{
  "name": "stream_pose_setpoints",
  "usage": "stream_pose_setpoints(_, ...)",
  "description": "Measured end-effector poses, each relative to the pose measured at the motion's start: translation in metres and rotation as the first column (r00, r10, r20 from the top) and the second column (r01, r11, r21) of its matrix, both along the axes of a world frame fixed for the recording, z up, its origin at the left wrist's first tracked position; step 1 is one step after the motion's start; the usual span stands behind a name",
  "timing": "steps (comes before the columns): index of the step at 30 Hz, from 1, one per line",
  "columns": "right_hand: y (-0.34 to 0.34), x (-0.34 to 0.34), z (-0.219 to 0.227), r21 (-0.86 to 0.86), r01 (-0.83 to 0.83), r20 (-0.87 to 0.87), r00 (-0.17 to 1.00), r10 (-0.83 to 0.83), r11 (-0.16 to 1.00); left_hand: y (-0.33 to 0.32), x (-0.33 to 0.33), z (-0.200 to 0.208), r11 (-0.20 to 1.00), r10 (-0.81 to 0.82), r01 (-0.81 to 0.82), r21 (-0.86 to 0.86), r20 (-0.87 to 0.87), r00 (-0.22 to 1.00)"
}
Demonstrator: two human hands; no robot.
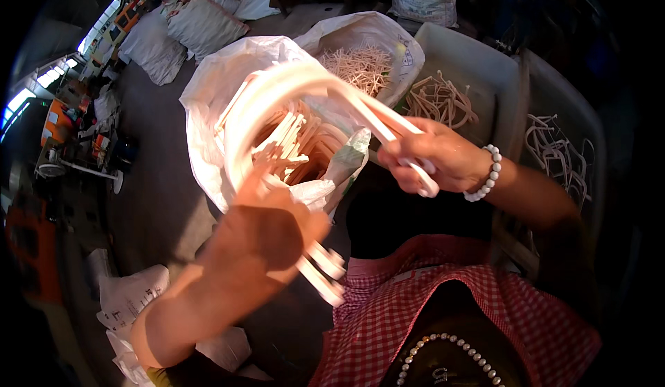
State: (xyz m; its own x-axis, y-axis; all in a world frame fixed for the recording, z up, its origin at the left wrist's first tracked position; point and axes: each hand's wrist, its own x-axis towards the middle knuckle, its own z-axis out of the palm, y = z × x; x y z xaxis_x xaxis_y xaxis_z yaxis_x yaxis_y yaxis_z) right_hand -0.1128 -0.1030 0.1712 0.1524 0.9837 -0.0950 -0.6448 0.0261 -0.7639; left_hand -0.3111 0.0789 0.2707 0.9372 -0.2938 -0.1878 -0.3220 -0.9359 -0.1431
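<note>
A bundle of pale, bendy strips [294,82] arches between my two hands, blurred along its left curve. My left hand [267,231] is closed around one end, and cut ends stick out below the palm. The other end lies in my right hand [443,155], whose fingers wrap round it with the tips poking out beneath. Right behind the arch stands an open white woven sack [204,99]. Inside it, more pale strips [294,137] are packed, partly hidden by the bundle and my left hand.
A second open sack [410,51] holds thin pale pieces [360,68]. To its right stands a grey bin [485,58] with loose curled strips [443,103]. Another bin [594,127] on the far right holds white strips [557,155]. Full sacks [201,23] sit at the back left.
</note>
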Motion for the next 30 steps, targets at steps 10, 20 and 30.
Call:
stream_pose_setpoints(10,0.075,-0.041,-0.011,0.308,0.549,0.137,0.782,-0.607,0.777,0.048,0.034,0.038,0.966,0.251,-0.247,0.07,-0.056,0.966)
stream_pose_setpoints(20,0.109,-0.047,-0.048,0.376,0.757,0.322,0.434,-0.842,0.534,0.047,0.063,-0.021,0.23,0.624,-0.485,-0.844,-0.254,0.739)
stream_pose_setpoints(30,0.075,-0.06,-0.046,0.486,0.399,0.692,0.368,-0.621,0.778,0.023,0.086,-0.072,-0.108,0.557,-0.15,-0.983,-0.185,0.81)
